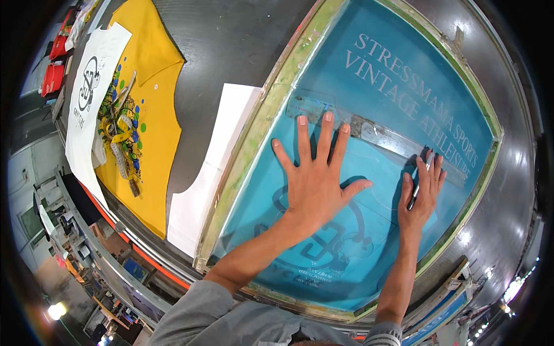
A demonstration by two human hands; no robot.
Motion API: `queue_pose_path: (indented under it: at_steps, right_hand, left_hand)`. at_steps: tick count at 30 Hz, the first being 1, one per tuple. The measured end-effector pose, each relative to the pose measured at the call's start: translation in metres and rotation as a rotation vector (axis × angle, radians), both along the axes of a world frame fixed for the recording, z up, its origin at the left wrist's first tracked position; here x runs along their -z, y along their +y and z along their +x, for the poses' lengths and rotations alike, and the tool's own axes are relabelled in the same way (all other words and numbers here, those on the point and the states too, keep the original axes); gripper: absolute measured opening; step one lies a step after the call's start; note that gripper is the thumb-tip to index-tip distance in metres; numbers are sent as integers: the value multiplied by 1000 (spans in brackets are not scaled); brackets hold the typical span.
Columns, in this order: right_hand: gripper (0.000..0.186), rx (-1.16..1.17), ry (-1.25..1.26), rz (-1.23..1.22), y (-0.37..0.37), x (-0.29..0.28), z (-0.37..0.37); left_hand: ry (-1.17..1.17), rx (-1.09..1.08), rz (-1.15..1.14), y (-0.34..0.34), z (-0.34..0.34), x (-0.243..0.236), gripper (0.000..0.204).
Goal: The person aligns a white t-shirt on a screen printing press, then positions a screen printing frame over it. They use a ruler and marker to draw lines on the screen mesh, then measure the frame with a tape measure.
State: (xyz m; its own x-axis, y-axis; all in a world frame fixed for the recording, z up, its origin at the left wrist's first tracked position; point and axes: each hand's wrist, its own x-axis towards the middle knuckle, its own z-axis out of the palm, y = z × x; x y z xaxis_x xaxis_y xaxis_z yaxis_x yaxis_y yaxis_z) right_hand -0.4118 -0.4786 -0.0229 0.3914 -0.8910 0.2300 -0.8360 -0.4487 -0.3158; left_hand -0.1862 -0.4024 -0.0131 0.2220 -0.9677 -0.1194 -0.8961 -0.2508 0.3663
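Both hands are down on the blue mesh of a framed printing screen (262,124) lying flat on the dark desk (231,40): the left hand (314,184), fingers spread, presses on a clear ruler (375,135), while the right hand (424,193) pinches a pen (420,181) at its edge. Mesh judged taut but puncture-prone, ruler stiff and slippery; the screen is best lifted by its rigid frame. White paper (216,167) touches the frame's left side, with a yellow shirt (153,132) farther left.

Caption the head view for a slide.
Left hand flat on blue screen, right hand holding pen against clear ruler.
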Motion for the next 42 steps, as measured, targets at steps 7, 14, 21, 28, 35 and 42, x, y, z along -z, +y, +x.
queue_pose_path:
  at_steps: [7,14,21,28,35,42]
  right_hand:
    - [44,16,26,63,-3,-1,1]
    - [44,21,40,72,-4,-3,3]
    - [43,21,41,71,-5,-4,4]
    - [42,20,7,76,-5,-6,4]
    - [34,77,-976,139,-37,-35,-5]
    - [14,-89,-1135,871,-100,-33,134]
  left_hand:
    - [13,0,17,-2,1,3,113]
    - [14,-1,26,-2,1,5,118]
    - [28,-30,21,-3,0,7,109]
    - [-14,9,35,-2,2,4,119]
    - [-7,-19,24,-2,1,5,109]
    - [-3,-11,23,-4,2,2,116]
